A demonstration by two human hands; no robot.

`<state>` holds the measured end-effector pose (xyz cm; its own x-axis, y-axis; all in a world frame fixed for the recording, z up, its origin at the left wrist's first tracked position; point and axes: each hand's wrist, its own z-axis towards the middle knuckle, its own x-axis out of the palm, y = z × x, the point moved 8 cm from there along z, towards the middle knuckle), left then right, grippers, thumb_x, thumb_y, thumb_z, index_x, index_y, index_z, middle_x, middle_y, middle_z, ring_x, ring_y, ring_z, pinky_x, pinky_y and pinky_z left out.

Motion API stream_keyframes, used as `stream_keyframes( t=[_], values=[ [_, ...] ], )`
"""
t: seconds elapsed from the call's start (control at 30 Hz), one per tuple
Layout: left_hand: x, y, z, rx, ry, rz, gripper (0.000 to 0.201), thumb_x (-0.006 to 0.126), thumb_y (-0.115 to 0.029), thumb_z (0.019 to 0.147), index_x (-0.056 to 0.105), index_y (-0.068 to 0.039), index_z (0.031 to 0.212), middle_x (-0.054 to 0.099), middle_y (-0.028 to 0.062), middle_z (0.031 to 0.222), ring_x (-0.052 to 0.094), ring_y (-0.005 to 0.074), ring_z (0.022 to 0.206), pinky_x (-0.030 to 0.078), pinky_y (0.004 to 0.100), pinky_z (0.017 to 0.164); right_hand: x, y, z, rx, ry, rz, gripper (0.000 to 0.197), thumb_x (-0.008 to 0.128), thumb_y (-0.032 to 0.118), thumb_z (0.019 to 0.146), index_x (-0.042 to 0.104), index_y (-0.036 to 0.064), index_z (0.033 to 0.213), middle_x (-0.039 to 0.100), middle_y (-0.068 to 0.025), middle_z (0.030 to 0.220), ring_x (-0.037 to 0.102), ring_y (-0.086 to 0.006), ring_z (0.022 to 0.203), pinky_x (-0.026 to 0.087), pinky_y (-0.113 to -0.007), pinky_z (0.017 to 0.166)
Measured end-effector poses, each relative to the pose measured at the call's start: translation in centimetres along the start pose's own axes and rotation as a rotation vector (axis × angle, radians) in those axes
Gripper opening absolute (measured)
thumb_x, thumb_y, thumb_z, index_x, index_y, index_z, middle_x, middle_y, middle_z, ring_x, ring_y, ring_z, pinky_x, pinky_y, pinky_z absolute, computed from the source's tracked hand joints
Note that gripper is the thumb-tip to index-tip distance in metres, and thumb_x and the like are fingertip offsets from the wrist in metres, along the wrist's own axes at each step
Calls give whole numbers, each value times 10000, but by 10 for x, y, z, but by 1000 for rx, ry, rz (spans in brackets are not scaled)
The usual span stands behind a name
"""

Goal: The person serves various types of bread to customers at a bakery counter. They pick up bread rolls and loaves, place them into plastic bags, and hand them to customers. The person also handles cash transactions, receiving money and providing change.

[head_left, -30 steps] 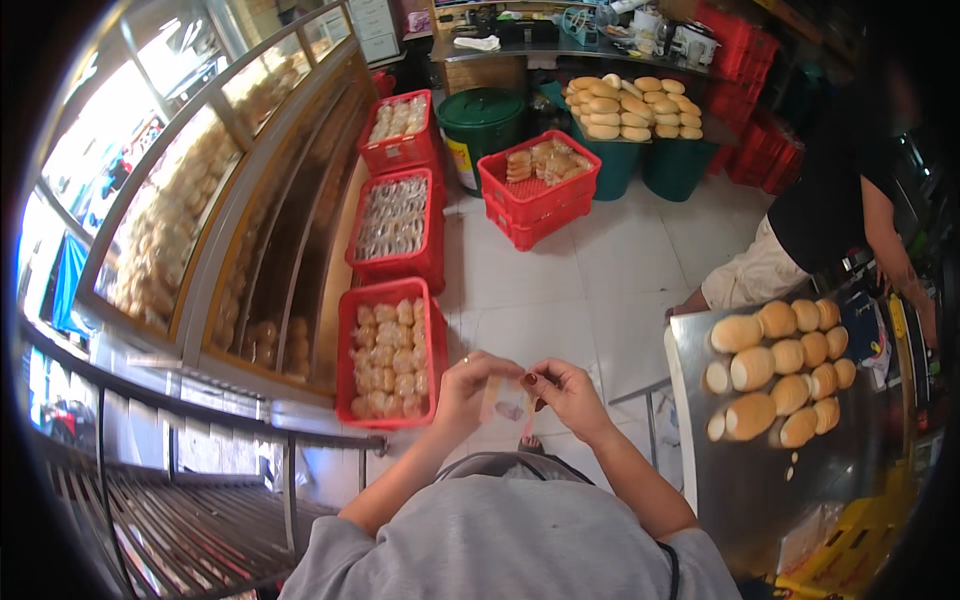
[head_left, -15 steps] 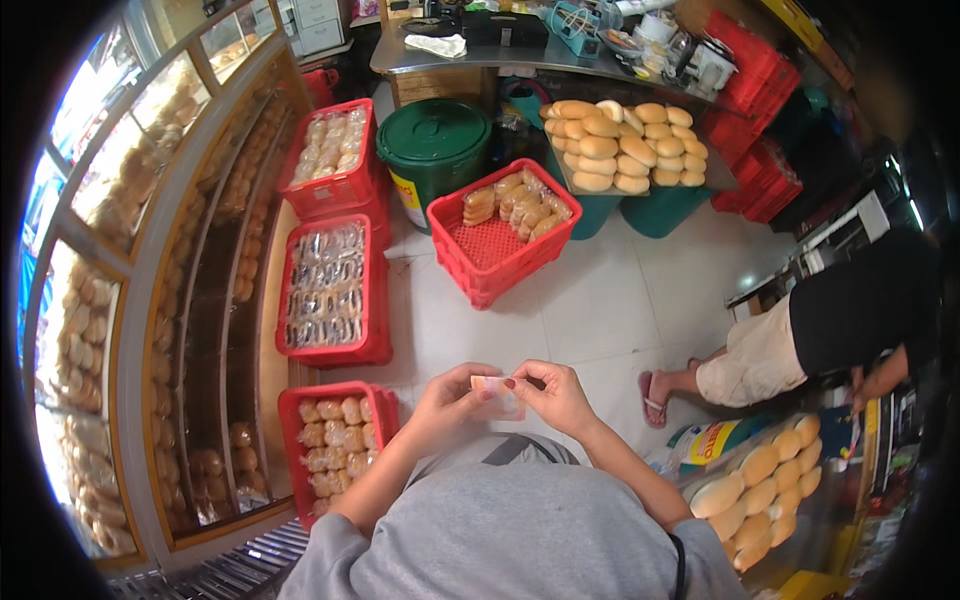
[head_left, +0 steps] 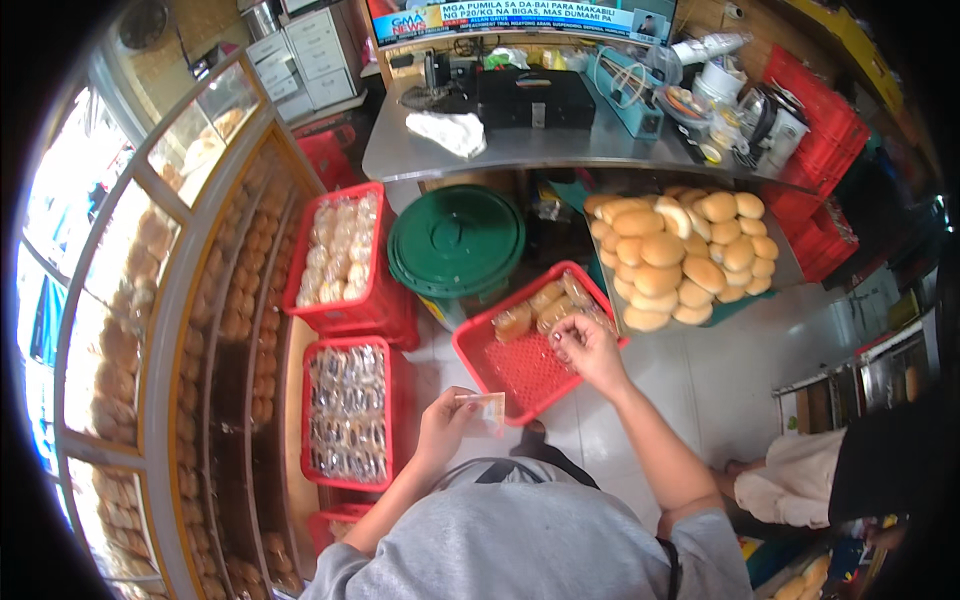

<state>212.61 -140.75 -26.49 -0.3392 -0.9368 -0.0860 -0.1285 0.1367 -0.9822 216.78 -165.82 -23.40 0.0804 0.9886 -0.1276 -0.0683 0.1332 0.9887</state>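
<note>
Left hand [head_left: 440, 424] has thumb and fingers clamped on 1 edge of the paper note [head_left: 486, 411], near centre, probably so it stays flat. Right hand [head_left: 592, 357] hangs over the red crate [head_left: 514, 376], fingers curled, can't tell if they're gripping anything. Bagged bread [head_left: 515, 321] bunches far side, likely propped by the crate's walls.

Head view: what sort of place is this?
Probably a bakery or bread shop: loose buns lie piled up, a red crate holds bagged bread, and a glass-fronted cabinet holds more.
</note>
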Motion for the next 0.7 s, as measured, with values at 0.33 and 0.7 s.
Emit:
stream_keyframes(
  t=[0.33,0.7],
  values=[
    [-81,-47,242,180,-103,-160,144,474,9,964,549,14,1087,629,72,989,619,115,865,524,263,750,-61,-5,357,-68,-352,-392,498,719,208,817,542,17,1241,651,-163,1108,666,-250,904,532,-332,757],
    [-113,-104,480,321,78,-43,165,505,43,948,597,22,1083,674,88,941,637,112,814,525,246,741,-112,-78,503,386,-678,-230,378,683,385,880,570,46,1005,590,-40,878,548,-160,764,485,-318,608]
  ],
)
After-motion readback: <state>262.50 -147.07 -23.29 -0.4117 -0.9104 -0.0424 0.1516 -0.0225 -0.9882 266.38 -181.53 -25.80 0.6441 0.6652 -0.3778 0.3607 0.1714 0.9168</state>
